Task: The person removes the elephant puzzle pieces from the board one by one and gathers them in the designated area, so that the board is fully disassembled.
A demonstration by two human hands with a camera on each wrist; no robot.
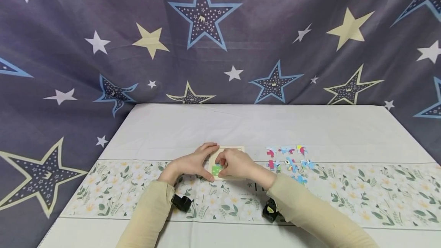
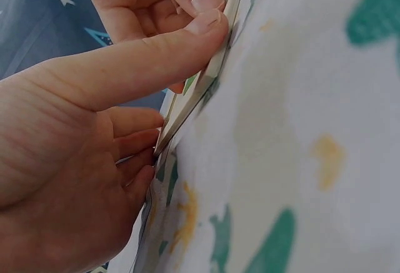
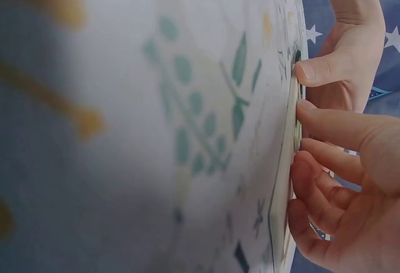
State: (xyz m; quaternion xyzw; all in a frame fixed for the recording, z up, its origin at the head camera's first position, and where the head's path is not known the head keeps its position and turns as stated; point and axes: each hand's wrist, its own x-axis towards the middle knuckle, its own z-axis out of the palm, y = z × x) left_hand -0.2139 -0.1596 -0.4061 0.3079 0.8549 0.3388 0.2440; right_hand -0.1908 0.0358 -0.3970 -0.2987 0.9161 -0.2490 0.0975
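A shallow wooden puzzle tray [image 1: 237,147] lies on the table in the head view, with a green puzzle piece [image 1: 216,170] at its lower left. My left hand [image 1: 196,162] holds the tray from the left, thumb at the near corner and fingers along the far side. In the left wrist view its thumb lies against the tray's edge [image 2: 199,92]. Over the tray, my right hand [image 1: 237,162] has curled fingers, with thumb and index fingertip at the green piece. The right wrist view shows those fingertips close together on the tray [image 3: 282,204]; they hide part of the piece.
Several loose puzzle pieces [image 1: 290,163] in blue, pink and yellow lie right of the tray, near the right forearm. A flowered runner [image 1: 348,198] crosses the white table [image 1: 172,125]. Behind hangs a dark curtain [image 1: 220,60] with stars.
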